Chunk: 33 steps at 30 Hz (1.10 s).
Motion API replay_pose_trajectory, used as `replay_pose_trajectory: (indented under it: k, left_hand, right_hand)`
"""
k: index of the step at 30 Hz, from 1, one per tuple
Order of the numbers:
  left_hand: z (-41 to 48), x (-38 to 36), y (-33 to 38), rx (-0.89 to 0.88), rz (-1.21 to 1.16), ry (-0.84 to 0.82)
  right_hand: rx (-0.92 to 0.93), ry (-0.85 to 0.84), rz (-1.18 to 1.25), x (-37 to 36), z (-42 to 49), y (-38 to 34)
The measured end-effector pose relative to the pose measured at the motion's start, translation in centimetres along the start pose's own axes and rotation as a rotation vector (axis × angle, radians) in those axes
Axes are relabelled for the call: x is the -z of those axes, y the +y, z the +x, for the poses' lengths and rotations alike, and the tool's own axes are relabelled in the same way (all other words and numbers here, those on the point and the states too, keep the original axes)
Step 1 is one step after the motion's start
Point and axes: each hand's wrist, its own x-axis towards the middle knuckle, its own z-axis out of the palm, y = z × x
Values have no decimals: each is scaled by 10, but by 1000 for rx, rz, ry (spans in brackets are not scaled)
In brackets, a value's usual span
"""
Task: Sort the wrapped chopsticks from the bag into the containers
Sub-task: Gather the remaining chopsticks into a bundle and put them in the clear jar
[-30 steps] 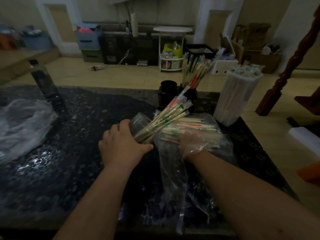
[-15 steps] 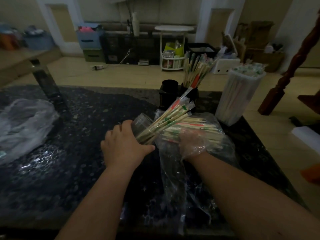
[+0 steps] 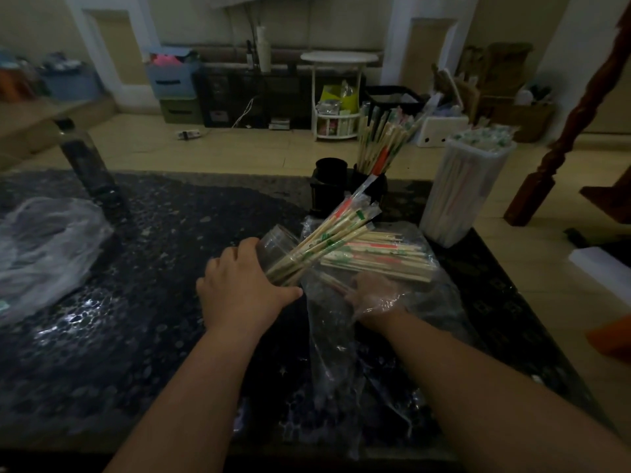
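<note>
My left hand (image 3: 239, 288) grips a clear jar (image 3: 277, 241) tilted to the right, with several wrapped chopsticks (image 3: 327, 240) sticking out of its mouth. My right hand (image 3: 375, 293) is inside the clear plastic bag (image 3: 341, 336) lying on the dark table; through the plastic its fingers touch the pile of wrapped chopsticks (image 3: 379, 256) in the bag. Whether they pinch any I cannot tell. Behind stand a black holder (image 3: 370, 186) full of upright chopsticks, an empty black cup (image 3: 330, 172) and a tall white container (image 3: 461, 189) packed with wrapped chopsticks.
A crumpled clear bag (image 3: 44, 247) lies at the table's left. A dark bottle (image 3: 87, 165) stands at the back left. A red wooden post (image 3: 573, 124) rises to the right of the table (image 3: 136, 336), beyond its edge.
My right hand has slid slightly deeper into the bag toward the chopstick pile. My left hand and the jar have barely moved.
</note>
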Motion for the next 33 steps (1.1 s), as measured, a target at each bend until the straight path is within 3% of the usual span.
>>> replay_pose_trajectory:
  k: [5, 19, 28, 33]
  left_hand:
    - [0, 0, 1, 10, -11, -4]
    - [-19, 15, 2, -23, -12, 1]
    - [-32, 16, 4, -73, 26, -7]
    - [-33, 12, -1, -83, 30, 17]
  right_hand:
    - [-38, -44, -56, -3, -22, -4]
    - [40, 109, -148, -2, -87, -5]
    - [114, -49, 16, 42, -133, -7]
    - [210, -29, -93, 66, -161, -5]
